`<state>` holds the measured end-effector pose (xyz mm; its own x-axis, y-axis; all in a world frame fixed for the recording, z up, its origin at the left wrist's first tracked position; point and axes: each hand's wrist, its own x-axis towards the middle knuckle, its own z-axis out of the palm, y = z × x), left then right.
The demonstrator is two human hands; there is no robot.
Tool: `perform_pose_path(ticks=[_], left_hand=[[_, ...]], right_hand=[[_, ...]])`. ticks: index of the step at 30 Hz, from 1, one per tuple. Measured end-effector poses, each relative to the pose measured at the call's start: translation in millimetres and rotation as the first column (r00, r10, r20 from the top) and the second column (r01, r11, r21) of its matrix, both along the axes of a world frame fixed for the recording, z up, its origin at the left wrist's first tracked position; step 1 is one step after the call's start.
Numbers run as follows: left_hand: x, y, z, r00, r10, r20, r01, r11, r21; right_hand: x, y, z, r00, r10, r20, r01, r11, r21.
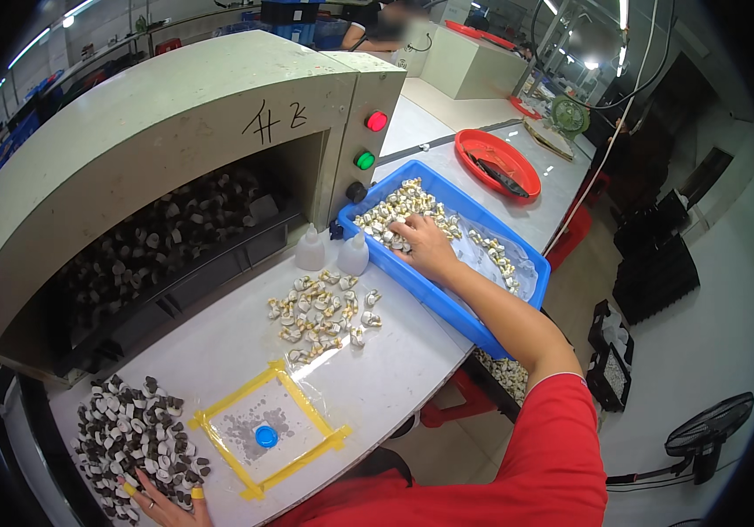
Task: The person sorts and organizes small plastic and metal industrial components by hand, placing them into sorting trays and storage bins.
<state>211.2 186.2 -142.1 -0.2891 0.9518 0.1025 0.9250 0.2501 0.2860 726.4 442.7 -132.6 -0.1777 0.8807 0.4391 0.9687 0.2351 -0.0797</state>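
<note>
My right hand (430, 249) reaches into the blue plastic tray (430, 301) on the right. Its fingers curl around some small white-and-gold pieces (408, 204) heaped there; exactly how many is hidden. At the lower left my left hand (164, 508) lies with fingers apart against a pile of small black-and-white pieces (135, 435). Yellow bands wrap two of its fingers. Between the hands, a loose group of white-and-gold pieces (314, 312) is scattered on the white table (395, 351). Nearer me, a yellow-taped square (245, 422) holds a round blue cap (266, 436).
A beige machine (157, 105) with an arched opening stands at the left, dark-and-white pieces inside. Two translucent squeeze bottles (310, 250) stand by its front. A red basin (498, 162) rests beyond the tray. A black fan (709, 430) is at the right; a person (381, 25) sits far back.
</note>
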Motion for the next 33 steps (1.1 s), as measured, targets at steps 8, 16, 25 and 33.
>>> perform_pose_path(ticks=[8,16,25,33], left_hand=[[15.2,-7.2,13.4,0.999,0.037,-0.011,-0.034,0.985,0.169],[14.2,-10.0,14.6,0.999,0.041,-0.026,-0.036,0.986,0.163],[-10.4,-29.2,18.8,0.997,0.040,0.065,-0.046,0.993,0.108],[-16.5,-38.6,34.0,0.954,-0.111,0.279,0.008,0.939,0.345]], right_hand=[[4.6,-3.5,13.9,0.981,-0.119,-0.154,0.093,0.982,-0.165],[2.2,-38.6,51.6,0.608,-0.170,-0.775,0.053,0.983,-0.174],[-162.6,-72.7,35.3,0.844,0.272,-0.462,-0.377,0.914,-0.150],[-202.1,-94.9,46.6,0.976,0.182,-0.117,-0.202,0.961,-0.191]])
